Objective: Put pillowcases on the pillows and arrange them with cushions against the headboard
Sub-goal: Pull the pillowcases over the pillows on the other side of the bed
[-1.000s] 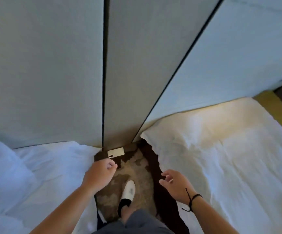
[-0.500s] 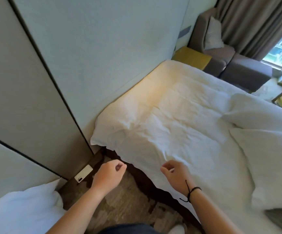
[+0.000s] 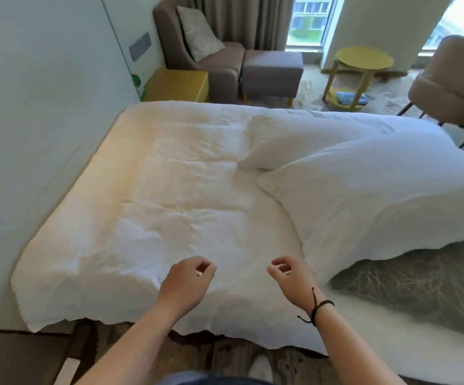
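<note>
You are now facing across the bed (image 3: 169, 190); a second ago you were looking down at the gap by the wall panels, so the pillows have come into sight. Your left hand (image 3: 187, 283) and right hand (image 3: 290, 279) are hovering over the near edge of the bed, fingers loosely curled, each grip holding nothing. Two white pillows (image 3: 364, 195) are lying on the right half of the bed, the nearer one overlapping the farther and overhanging a grey patterned cover (image 3: 408, 290). The stretch of bed along the headboard wall (image 3: 44, 107) is looking free, giving room to stand them there. A cushion (image 3: 198, 33) is waiting on the armchair (image 3: 225, 59).
</note>
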Available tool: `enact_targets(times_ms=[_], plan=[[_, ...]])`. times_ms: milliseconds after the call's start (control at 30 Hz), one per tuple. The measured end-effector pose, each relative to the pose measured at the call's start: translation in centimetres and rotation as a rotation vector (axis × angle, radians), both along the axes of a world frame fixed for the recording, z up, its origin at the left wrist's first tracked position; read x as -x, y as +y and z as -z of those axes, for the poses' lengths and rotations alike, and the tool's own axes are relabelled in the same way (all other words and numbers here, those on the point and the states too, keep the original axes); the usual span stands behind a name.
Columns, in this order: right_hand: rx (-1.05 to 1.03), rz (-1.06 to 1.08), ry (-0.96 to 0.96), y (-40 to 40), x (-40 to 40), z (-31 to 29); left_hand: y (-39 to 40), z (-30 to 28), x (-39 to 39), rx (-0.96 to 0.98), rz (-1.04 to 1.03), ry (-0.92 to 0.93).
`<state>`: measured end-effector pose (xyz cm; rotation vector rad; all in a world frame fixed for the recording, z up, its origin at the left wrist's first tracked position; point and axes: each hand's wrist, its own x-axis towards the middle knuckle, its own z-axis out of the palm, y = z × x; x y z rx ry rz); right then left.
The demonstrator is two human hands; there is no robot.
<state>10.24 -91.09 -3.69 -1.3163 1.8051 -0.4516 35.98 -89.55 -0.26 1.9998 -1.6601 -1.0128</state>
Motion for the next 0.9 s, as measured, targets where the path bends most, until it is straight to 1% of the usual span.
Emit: enact_targets(times_ms=[133, 233, 500, 633, 900], plan=[[-0.051, 0.139, -0.039, -0.1, 2.9, 1.8, -4.0, 1.0, 4.4, 0.006, 0.103, 0.012], [-0.062, 0.214, -0.039, 0.5, 4.3, 2.0, -6.5, 1.8, 7.3, 0.006, 0.202, 0.035], [-0.067, 0.468, 0.094, 1.8, 11.2, -1.9, -12.4, 2.2, 14.7, -0.002, 0.429, 0.163], [-0.05, 0.559, 0.131, 1.6, 13.6, -2.6, -13.6, 2.6, 17.4, -0.014, 0.462, 0.187], [-0.058, 0.639, 0.029, -1.6, 18.0, -0.8, -15.0, 3.6, 20.5, -0.027, 0.511, 0.09]])
